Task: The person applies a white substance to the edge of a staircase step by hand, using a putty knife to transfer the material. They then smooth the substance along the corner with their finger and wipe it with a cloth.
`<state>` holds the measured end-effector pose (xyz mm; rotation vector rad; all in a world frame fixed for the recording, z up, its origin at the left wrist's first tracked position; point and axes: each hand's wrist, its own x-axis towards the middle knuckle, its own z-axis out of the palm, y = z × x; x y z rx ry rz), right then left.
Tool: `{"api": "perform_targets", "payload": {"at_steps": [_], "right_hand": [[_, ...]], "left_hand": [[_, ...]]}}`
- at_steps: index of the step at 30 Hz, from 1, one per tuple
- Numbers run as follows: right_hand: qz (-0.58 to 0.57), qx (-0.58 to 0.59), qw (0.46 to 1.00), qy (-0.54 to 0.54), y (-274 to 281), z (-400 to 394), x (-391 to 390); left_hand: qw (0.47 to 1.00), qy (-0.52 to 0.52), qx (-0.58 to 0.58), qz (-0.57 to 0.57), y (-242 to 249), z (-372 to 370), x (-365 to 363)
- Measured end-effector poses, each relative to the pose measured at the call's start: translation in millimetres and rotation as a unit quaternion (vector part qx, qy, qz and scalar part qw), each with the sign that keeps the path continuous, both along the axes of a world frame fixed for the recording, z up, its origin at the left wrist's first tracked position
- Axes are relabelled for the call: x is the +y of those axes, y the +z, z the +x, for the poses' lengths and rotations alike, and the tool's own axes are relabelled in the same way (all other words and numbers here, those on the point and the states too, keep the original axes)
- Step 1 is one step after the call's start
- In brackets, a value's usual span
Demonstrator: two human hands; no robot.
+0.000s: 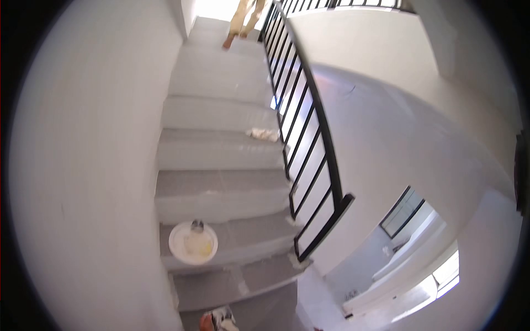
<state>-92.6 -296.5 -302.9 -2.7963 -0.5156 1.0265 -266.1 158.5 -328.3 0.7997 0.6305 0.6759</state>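
"Zero hands on my feed. You getting fingers?"

"None. Left or right, spread or pinching: can't tell, neither shows."

"Ok. Nearest stuff?"

"White basin, left side of a stair step, close to the wall. Pale, yellowish contents, small dark-and-silver item at its far rim. Too blurry to name."

"Bottom edge?"

"Reddish, white and dark bundle, cut off by the frame. Can't identify it."

"Key relation?"

"Basin lies upslope of the bundle, slightly left, well apart from it. Round rim, so no long axis to log. Which hand is nearer? Can't call it."

"Rest, quick."

"Black railing on the right, pale crumpled cloth higher up beside it. Another person's legs at the top, tan trousers, well away from the basin."
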Motion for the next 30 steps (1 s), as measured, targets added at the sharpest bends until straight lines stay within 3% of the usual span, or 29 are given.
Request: {"api": "perform_targets", "payload": {"at_steps": [1,3,4,5,6,7,8,11,15,17,21,26,30], "right_hand": [[0.002,0.007,1.000,0.015,16.5,3.9,8.8],[0.038,0.004,0.999,-0.004,26.0,6.0,17.5],[0.059,-0.006,0.998,-0.014,22.7,6.8,18.8],[0.086,-0.121,0.989,0.002,6.2,9.1,17.3],[0.121,-0.117,0.986,-0.020,10.0,14.3,22.5],[0.101,-0.165,0.981,0.022,13.0,20.0,28.8],[0.141,-0.023,0.987,-0.080,40.8,22.3,46.9],[0.170,-0.066,0.980,-0.085,56.8,25.2,62.4],[0.214,-0.120,0.966,-0.078,73.4,16.1,65.0],[0.176,-0.067,0.972,-0.144,91.1,9.5,63.8],[0.101,-0.056,0.977,-0.179,74.4,6.2,25.6],[0.115,-0.071,0.971,-0.199,66.5,26.2,13.8],[0.135,-0.064,0.965,-0.215,49.4,70.5,41.6]], "left_hand": [[0.998,-0.034,-0.025,-0.051,75.1,-4.2,-4.5],[0.994,-0.040,0.054,0.081,31.4,-14.4,1.8],[0.988,-0.029,0.091,0.123,45.8,-21.6,1.0],[0.987,-0.026,0.092,0.128,48.0,-27.0,3.9],[0.986,-0.024,0.090,0.136,45.8,-31.5,8.0],[0.992,-0.032,0.083,0.092,55.1,-35.6,13.2],[0.995,-0.038,0.073,0.049,64.8,-35.3,19.0],[0.998,-0.026,0.042,-0.033,106.9,-28.9,33.0],[0.999,-0.018,0.045,-0.016,122.9,-32.0,56.7],[0.998,-0.022,0.058,0.001,127.7,-32.1,64.9],[0.995,-0.041,0.086,-0.021,126.0,-23.2,65.6],[0.989,-0.080,0.103,-0.066,120.3,1.4,55.5],[0.988,-0.088,0.118,-0.036,141.2,41.4,80.6]]}}
